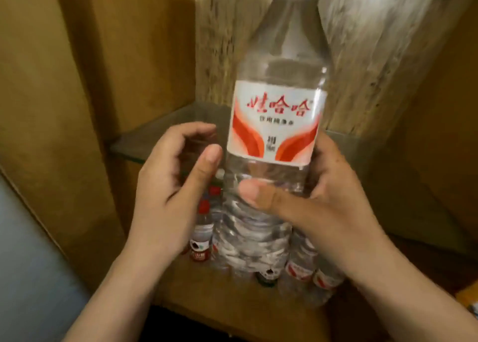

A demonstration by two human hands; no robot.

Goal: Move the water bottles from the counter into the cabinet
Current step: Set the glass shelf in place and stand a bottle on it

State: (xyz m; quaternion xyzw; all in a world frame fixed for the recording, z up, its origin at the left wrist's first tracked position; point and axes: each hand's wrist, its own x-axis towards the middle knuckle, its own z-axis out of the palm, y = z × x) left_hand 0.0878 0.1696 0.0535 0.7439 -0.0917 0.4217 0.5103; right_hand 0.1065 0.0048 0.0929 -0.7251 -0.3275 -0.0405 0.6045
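From the head view, my right hand (318, 199) is wrapped round the lower half of the water bottle (274, 124), thumb across the ribbed front, fingers behind it. It stands upright in the air in front of the cabinet (77, 83), its cap at the top edge of the picture. My left hand (170, 186) holds nothing: fingers loosely curled, thumb just beside the bottle's left side, whether touching I cannot tell.

Below, on the wooden floor of the cabinet, other bottles (307, 272) already stand close together, some with red caps (204, 207) showing behind my left palm. A glass shelf (155, 140) crosses the cabinet above them.

The risk I see is in setting down. The standing bottles are packed tight right under the one I carry, so lowering it straight may knock one over and topple its neighbours. The bottle looks full and heavy, and the ribbed plastic could give under a one-handed squeeze and slip. The shelf's edge is hard to see; I could clip it with the cap going in.
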